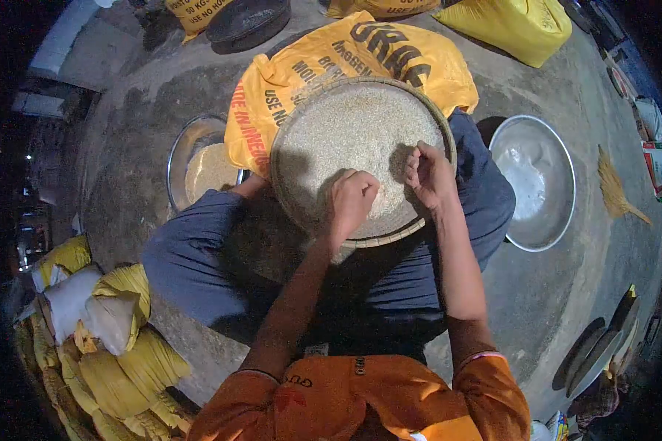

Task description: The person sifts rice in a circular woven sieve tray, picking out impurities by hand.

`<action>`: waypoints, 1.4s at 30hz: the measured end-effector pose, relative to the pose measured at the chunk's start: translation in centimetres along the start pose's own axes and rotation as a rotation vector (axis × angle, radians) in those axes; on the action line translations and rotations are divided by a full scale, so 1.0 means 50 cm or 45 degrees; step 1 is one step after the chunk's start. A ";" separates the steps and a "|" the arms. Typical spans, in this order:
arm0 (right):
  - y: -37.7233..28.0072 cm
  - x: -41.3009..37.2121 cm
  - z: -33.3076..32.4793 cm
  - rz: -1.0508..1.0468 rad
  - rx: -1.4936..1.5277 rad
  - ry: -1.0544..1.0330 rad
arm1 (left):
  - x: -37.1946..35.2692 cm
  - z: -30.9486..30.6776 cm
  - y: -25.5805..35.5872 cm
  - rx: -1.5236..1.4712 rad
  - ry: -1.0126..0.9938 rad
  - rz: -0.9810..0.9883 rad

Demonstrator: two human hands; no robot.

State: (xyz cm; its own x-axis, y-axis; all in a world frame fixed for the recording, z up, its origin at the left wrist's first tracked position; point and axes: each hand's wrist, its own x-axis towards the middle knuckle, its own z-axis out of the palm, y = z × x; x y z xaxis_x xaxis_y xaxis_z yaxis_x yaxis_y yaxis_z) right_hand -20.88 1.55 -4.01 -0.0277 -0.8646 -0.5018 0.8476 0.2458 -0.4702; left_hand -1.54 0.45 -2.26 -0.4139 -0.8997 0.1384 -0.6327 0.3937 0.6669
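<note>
A: From where I stand, what is at the centre of the dial?
B: A round woven tray (379, 240), spread with pale grain (346, 128), before a seated person in an orange shirt (324, 397); twelve o'clock points away from the sitter. A printed yellow sack (287, 84) shows beyond the rim, from ten to one o'clock.
A: And the hands?
B: The left hand (351, 202), towards six o'clock over the grain, is curled inward, its fingertips hidden; whether it grips any grain I cannot tell. The right hand (430, 176), between three and four o'clock, has its fingers half bent towards the thumb; I cannot tell whether anything is pinched there.
A: The surroundings?
B: A shiny metal basin (533, 220) at three o'clock, a broom (614, 187) farther out; at nine, a metal pan (175, 158) holding browner grain; at eleven, a black basin (250, 29); at eight, piled sacks (121, 367).
</note>
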 end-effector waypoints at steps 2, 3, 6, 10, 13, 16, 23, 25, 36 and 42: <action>0.001 0.001 0.003 0.002 -0.006 0.005 | 0.007 -0.005 -0.011 -0.047 0.009 -0.009; 0.003 0.001 0.004 0.005 -0.013 0.014 | 0.008 -0.001 -0.022 -0.171 0.012 -0.095; 0.005 -0.006 0.017 0.038 -0.005 -0.006 | 0.015 -0.005 -0.033 -0.364 0.009 -0.193; 0.000 -0.027 0.039 -0.041 -0.369 -0.057 | 0.021 0.002 -0.047 -0.628 -0.052 -0.284; 0.002 -0.019 0.026 -0.062 -0.376 -0.083 | 0.019 -0.030 0.000 -0.110 -0.092 -0.083; -0.003 -0.014 0.014 -0.103 -0.334 0.001 | 0.006 -0.006 0.002 -0.053 -0.068 -0.016; -0.007 -0.013 0.014 -0.127 -0.290 -0.014 | -0.002 0.032 0.005 0.220 -0.151 0.036; -0.007 -0.013 0.013 -0.115 -0.282 -0.016 | 0.003 0.034 -0.017 -0.143 -0.074 -0.038; -0.001 -0.015 0.021 -0.086 -0.418 -0.089 | 0.019 -0.012 -0.029 -0.987 -0.215 -0.614; 0.005 -0.029 0.039 -0.011 -0.537 -0.111 | 0.010 0.001 -0.033 -1.645 -0.343 -0.871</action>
State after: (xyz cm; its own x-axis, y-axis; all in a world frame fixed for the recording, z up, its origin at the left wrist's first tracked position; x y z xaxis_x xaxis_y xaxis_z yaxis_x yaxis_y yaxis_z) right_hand -19.60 2.03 -1.97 0.0263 -0.8968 -0.4417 0.5559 0.3804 -0.7391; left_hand -0.74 -0.66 -3.30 -0.4800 -0.7190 -0.5026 0.1951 -0.6461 0.7379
